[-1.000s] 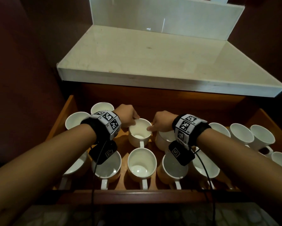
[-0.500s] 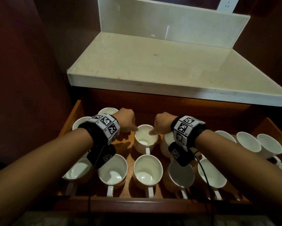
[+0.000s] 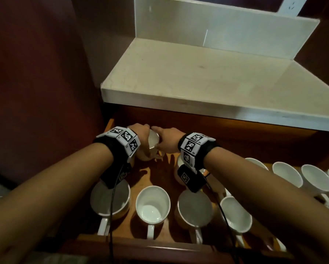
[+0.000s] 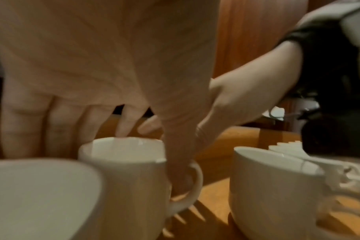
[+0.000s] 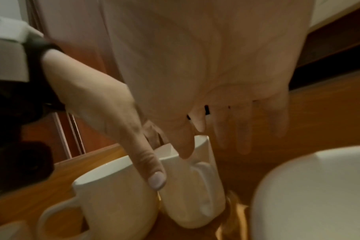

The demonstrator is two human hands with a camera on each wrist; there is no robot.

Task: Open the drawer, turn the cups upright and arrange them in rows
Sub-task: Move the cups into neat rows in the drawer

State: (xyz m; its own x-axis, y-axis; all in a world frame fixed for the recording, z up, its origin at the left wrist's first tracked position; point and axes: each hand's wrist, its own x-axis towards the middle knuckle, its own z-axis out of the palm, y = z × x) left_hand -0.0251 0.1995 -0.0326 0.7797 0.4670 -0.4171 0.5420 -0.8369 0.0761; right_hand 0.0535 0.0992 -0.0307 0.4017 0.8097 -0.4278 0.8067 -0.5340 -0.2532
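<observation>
Both your hands are on one white cup [image 3: 152,144] at the back of the open wooden drawer [image 3: 160,169], left of centre. Your left hand [image 3: 140,135] curls its fingers [image 4: 125,123] over the far rim, with the thumb down the cup's side by the handle [image 4: 192,183]. Your right hand [image 3: 166,141] pinches the near rim, thumb [image 5: 182,144] dipped inside and forefinger on the outside. The cup tilts, its mouth turned toward you.

Just left of it stands another white cup [image 5: 115,191], the two touching or nearly so. Nearer you, a front row of upright cups [image 3: 153,204] stands with handles toward you. More upright cups [image 3: 287,174] line the right side. The pale stone worktop [image 3: 198,79] overhangs the drawer's back.
</observation>
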